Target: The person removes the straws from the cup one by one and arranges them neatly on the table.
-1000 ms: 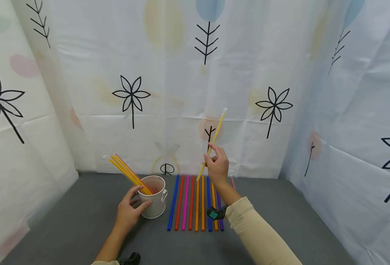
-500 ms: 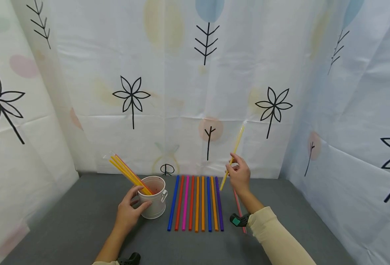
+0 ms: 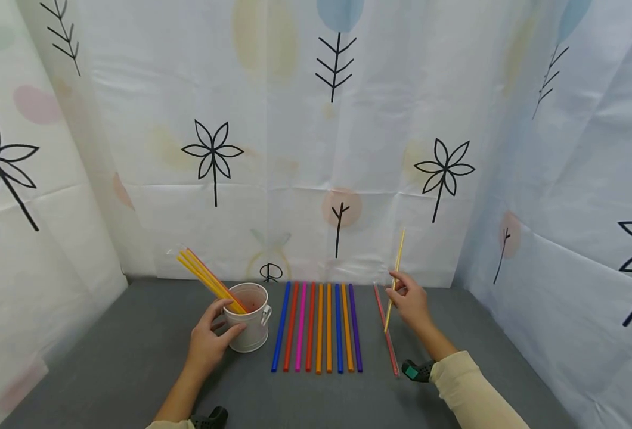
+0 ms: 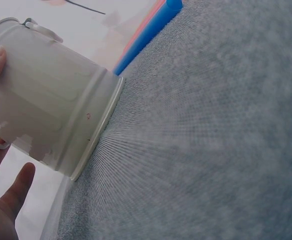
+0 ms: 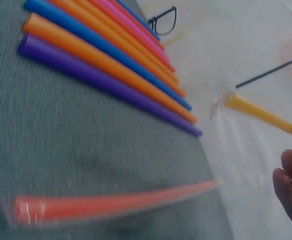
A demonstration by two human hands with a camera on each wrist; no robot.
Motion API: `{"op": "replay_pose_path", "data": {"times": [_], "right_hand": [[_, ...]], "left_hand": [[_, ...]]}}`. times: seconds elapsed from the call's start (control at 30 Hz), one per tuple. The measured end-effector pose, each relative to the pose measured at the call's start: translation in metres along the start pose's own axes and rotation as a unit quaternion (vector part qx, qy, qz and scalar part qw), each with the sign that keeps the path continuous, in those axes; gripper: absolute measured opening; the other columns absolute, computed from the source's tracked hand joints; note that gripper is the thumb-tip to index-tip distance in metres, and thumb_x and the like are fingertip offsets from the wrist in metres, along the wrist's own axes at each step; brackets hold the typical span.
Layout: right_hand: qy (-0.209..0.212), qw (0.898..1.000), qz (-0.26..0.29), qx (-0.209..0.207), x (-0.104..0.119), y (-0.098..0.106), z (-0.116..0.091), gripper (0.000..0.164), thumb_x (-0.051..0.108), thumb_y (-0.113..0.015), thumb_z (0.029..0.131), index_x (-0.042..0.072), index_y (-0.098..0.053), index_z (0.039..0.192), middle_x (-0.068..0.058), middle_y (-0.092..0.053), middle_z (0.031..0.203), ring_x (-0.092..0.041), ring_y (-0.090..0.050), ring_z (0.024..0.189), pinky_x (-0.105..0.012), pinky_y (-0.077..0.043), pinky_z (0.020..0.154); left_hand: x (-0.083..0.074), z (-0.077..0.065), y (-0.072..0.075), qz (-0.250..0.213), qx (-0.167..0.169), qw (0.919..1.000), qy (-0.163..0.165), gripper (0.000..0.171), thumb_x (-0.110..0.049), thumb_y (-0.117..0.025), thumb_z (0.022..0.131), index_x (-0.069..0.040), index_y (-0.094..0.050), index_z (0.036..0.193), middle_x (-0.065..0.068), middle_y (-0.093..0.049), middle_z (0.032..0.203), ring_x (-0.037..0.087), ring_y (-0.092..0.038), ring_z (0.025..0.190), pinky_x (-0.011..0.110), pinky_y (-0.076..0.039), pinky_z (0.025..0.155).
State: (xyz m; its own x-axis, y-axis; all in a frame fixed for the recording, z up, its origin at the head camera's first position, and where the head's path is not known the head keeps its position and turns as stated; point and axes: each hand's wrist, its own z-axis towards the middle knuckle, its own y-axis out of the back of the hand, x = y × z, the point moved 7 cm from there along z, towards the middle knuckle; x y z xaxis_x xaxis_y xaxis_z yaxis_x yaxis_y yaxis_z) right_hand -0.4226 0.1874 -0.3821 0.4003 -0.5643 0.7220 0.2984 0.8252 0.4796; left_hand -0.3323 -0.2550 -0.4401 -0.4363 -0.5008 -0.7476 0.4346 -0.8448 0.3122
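My left hand [image 3: 208,339] grips a small white metal bucket [image 3: 251,333] at its near left side, thumb on the front and fingers round the left. The bucket stands upright on the table; several yellow and orange-red straws [image 3: 208,277] in clear wrappers lean out of it to the left. My right hand [image 3: 409,301] pinches a yellow straw [image 3: 399,256] in a clear wrapper, held tilted in the air. Its lower end overlaps a wrapped red straw [image 3: 392,351] lying on the table. In the right wrist view the yellow straw [image 5: 261,115] points away from the fingertips.
A row of unwrapped straws, including blue [image 3: 280,328], pink [image 3: 301,328], orange [image 3: 329,328] and purple [image 3: 355,328], lies side by side on the grey table [image 3: 316,402]. A white patterned cloth [image 3: 294,226] hangs behind and at both sides.
My right hand has moved right and downward with the yellow straw, from above the row to beside the wrapped red straw, which has come into full view. The left hand and bucket have stayed put.
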Motion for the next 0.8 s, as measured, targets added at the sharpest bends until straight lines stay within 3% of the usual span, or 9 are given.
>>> {"op": "replay_pose_path", "data": {"times": [0.37, 0.57, 0.8], "right_hand": [[-0.007, 0.986, -0.086, 0.145, -0.040, 0.001, -0.013, 0.037, 0.004, -0.068, 0.088, -0.002, -0.061, 0.124, -0.003, -0.057, 0.078, -0.017, -0.051, 0.060, -0.031, -0.044, 0.052], [-0.014, 0.976, -0.093, 0.194, -0.058, -0.003, -0.022, 0.036, 0.004, -0.069, 0.088, -0.002, -0.063, 0.123, 0.000, -0.056, 0.076, -0.016, -0.049, 0.060, -0.030, -0.042, 0.051], [-0.003, 0.971, -0.086, 0.223, -0.063, -0.007, -0.030, 0.036, 0.004, -0.071, 0.086, -0.002, -0.064, 0.120, 0.001, -0.056, 0.074, -0.016, -0.049, 0.060, -0.030, -0.042, 0.051]], "left_hand": [[0.000, 0.001, 0.001, 0.004, 0.003, 1.0000, 0.004, 0.059, -0.016, -0.084, 0.078, -0.011, -0.055, 0.129, 0.017, -0.050, 0.140, 0.036, -0.054, 0.116, 0.057, -0.048, 0.092], [0.000, 0.001, 0.000, 0.005, 0.004, 1.0000, 0.002, 0.059, -0.016, -0.084, 0.078, -0.011, -0.055, 0.129, 0.017, -0.049, 0.140, 0.037, -0.053, 0.117, 0.057, -0.048, 0.092], [0.001, 0.001, 0.000, 0.006, 0.003, 1.0000, 0.004, 0.059, -0.017, -0.084, 0.078, -0.011, -0.055, 0.129, 0.017, -0.049, 0.140, 0.037, -0.054, 0.116, 0.058, -0.048, 0.092]]}}
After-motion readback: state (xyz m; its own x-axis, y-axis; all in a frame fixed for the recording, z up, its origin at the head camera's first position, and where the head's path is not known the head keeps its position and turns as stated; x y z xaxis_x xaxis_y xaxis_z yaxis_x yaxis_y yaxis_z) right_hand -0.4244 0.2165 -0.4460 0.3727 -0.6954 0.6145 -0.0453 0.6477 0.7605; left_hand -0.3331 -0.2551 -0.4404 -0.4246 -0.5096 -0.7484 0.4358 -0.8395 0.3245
